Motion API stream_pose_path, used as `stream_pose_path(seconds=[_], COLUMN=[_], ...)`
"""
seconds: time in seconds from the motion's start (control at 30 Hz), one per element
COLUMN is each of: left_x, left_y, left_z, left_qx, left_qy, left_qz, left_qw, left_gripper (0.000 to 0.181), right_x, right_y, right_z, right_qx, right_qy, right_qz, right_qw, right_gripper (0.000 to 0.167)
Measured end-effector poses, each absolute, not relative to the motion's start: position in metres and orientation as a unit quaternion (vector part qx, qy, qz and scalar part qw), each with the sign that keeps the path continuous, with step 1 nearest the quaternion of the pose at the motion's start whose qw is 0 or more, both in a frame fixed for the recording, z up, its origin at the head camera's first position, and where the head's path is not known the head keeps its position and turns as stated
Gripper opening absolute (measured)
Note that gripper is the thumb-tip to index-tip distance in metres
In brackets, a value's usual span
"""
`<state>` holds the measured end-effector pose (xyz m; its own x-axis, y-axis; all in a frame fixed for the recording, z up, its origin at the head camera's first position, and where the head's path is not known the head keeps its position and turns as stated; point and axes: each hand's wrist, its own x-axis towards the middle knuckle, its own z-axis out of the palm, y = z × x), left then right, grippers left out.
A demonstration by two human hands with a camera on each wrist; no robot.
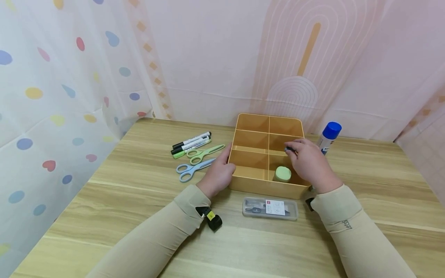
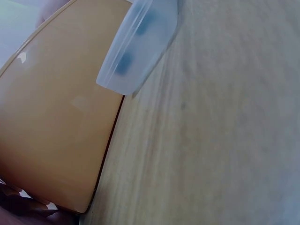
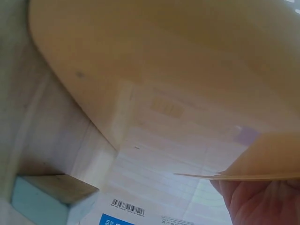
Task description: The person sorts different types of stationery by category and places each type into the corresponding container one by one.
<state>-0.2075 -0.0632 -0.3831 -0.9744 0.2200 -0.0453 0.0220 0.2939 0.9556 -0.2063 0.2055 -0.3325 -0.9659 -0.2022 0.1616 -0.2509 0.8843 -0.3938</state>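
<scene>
1. Wood-grain table [image 1: 104, 216], under everything.
2. Orange organizer [image 1: 269, 187], six compartments, mid-table.
3. Left hand [image 1: 217, 175], gripping the organizer's left side.
4. Right hand [image 1: 311, 162], over the organizer's right column, fingertips pinched narrow on a small dark object.
5. Clear case [image 1: 270, 208], lying just in front of the organizer.
6. Blue-capped glue stick [image 1: 330, 134], beyond the right hand.
7. Green scissors [image 1: 207, 151], blue scissors [image 1: 196, 166] and markers [image 1: 191, 143], left of the organizer.
8. Light-green round item [image 1: 283, 174], in the front right compartment.
9. Small dark object [image 1: 289, 149], mostly hidden, seemingly above a divider.

Soft light reaches the far edge of the worktop [image 1: 125, 185]; head view fairly crisp, wrist views hazy, glare spotting the box [image 2: 56, 108].
</scene>
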Motion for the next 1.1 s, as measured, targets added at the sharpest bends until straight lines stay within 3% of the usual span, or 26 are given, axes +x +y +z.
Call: stream_pose_path(seconds=[1.1], left_x=[-0.2074], left_y=[-0.0626], left_z=[-0.3827], left_qx=[0.074], left_qy=[0.8], left_qz=[0.59], left_qw=[0.087], left_gripper=[0.083], right_x=[-0.206], right_y=[0.2063], right_z=[-0.3327], right_qx=[0.124], right_qy=[-0.969], right_qz=[0.208], right_qw=[0.05], right_gripper=[0.037])
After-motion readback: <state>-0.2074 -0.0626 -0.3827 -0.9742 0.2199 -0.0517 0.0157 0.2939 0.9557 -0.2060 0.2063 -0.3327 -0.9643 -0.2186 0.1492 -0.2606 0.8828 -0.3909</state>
